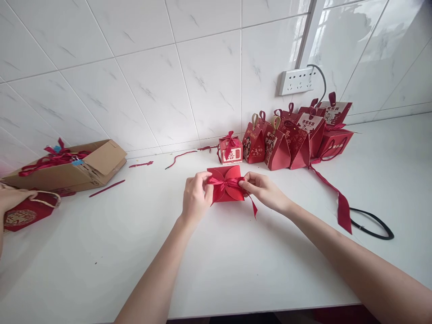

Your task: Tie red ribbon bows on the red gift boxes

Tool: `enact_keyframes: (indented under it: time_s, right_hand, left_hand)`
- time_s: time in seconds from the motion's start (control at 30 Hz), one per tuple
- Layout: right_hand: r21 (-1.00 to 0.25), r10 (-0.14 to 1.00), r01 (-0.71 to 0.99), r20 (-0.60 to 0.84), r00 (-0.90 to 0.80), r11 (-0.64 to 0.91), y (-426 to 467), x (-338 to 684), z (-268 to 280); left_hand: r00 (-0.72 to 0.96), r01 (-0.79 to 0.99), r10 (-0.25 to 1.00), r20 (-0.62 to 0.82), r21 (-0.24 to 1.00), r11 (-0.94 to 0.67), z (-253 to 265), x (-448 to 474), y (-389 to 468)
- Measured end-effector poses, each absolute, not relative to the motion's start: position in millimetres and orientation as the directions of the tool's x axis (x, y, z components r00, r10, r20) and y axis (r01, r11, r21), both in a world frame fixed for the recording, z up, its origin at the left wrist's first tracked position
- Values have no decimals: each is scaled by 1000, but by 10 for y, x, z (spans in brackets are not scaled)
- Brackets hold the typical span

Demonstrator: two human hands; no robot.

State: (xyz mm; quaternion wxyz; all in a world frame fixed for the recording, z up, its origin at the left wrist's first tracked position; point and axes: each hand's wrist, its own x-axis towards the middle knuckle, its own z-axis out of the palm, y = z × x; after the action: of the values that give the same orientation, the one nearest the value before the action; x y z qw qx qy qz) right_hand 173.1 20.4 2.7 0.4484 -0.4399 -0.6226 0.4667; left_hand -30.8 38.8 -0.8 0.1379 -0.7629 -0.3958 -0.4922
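Observation:
A small red gift box (225, 195) with petal-shaped top flaps rests on the white table in front of me. Across its top lies a red satin ribbon (225, 182) tied in a bow. My left hand (198, 193) pinches the bow's left loop between thumb and fingers. On the other side, my right hand (259, 189) pinches the right loop at the box's edge. One ribbon tail hangs past the box's right front corner, under my right hand. Just behind stands a small red box with a bow (231, 150).
Several red gift boxes (278, 146) line the wall at right. A dark red ribbon (332, 193) and black band (378, 231) lie near them. At left are a cardboard box (84, 173) of ribbons and another person's hand (15, 198) at a red bag (30, 211).

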Motion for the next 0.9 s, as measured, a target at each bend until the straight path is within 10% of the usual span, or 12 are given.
enact_keyframes:
  time_s: [0.4,0.9]
  right_hand:
    - [-979,975,108,154,-162,172,202,1729,68]
    - [-972,970,143,161,-179,188,205,1747,63]
  left_hand:
    - [391,336,608,690,508,-793,112,-343,358]
    - [114,26,939,326,943,-330,114,-292,394]
